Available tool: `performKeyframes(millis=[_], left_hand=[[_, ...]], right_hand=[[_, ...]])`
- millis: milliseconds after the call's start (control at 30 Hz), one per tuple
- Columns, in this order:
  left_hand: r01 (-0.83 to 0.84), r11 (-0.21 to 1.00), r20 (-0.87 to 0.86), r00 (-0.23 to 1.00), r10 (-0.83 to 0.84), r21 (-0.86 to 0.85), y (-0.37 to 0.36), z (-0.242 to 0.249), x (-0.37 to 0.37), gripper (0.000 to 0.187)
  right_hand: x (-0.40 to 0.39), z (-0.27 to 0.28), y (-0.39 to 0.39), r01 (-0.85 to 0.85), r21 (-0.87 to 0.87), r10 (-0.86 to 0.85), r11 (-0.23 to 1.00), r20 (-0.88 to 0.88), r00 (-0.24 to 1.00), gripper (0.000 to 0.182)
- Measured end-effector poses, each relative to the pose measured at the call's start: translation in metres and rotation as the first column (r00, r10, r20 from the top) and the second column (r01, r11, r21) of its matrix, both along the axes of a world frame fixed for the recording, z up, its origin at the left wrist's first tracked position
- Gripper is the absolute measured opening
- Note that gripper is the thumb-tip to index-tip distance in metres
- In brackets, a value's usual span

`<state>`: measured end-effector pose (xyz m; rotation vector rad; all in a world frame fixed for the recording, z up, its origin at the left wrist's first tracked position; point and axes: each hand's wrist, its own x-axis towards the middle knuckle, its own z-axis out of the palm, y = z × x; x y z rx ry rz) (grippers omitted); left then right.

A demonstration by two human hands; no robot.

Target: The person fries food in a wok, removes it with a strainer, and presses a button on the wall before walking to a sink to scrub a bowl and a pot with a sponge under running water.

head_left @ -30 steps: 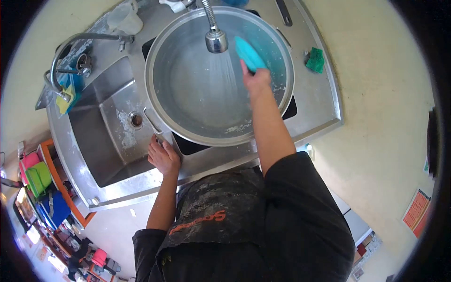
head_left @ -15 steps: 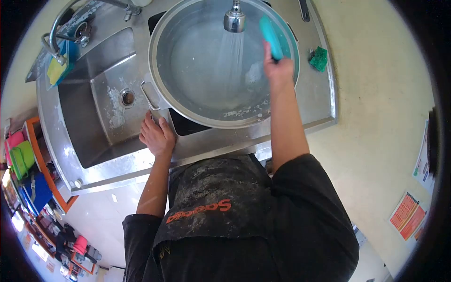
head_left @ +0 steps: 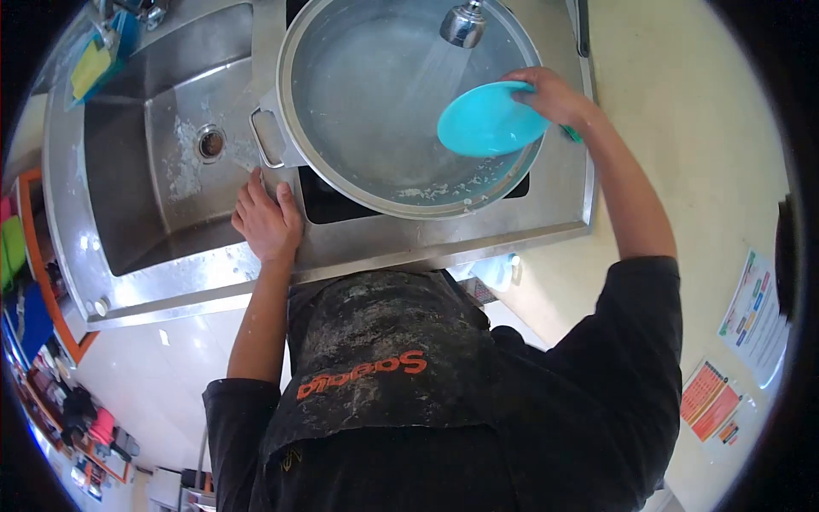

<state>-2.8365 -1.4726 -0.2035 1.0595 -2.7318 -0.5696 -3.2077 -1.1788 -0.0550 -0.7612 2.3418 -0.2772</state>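
A large metal pot (head_left: 283, 94) with cloudy water inside stands over the sink counter, white residue along its lower inner wall. Water sprays into it from the faucet head (head_left: 463, 26). My right hand (head_left: 550, 94) grips the rim of a turquoise bowl (head_left: 490, 124), tilted above the pot's right side. My left hand (head_left: 269, 224) lies with fingers extended on the steel edge between the sink basin and the pot, just below the pot's side handle (head_left: 263, 141). A green scouring pad (head_left: 572, 133) is mostly hidden behind my right hand.
To the left is a steel sink basin (head_left: 128, 183) with white scraps around its drain (head_left: 210, 143). A yellow sponge (head_left: 90, 70) sits at the upper left. A dark handle (head_left: 582, 30) lies at the upper right. Printed sheets (head_left: 711, 401) hang on the right wall.
The turquoise bowl has swung from edge-on inside the pot's right side to a broad tilted view nearer me. My right arm has moved outward to the right; my left hand stays on the edge.
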Motion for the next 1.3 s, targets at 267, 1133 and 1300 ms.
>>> performKeyframes(millis=[267,1133,1300], left_hand=[[-0.036,0.999,0.033,0.999,0.036,0.019,0.0,0.004,0.0,0.066],[-0.043,0.999,0.045,0.998,0.044,-0.024,-0.001,0.001,-0.004,0.066],[-0.048,0.998,0.059,0.997,0.049,-0.03,0.0,0.001,-0.002,0.066]], right_hand=[[0.021,0.025,-0.045,-0.57,0.186,0.564,0.8,0.091,0.821,0.04],[-0.063,-0.078,-0.014,-0.587,0.053,0.589,0.808,-0.109,0.801,0.042],[-0.062,0.021,-0.066,-0.349,0.025,0.336,0.937,0.216,0.917,0.05]])
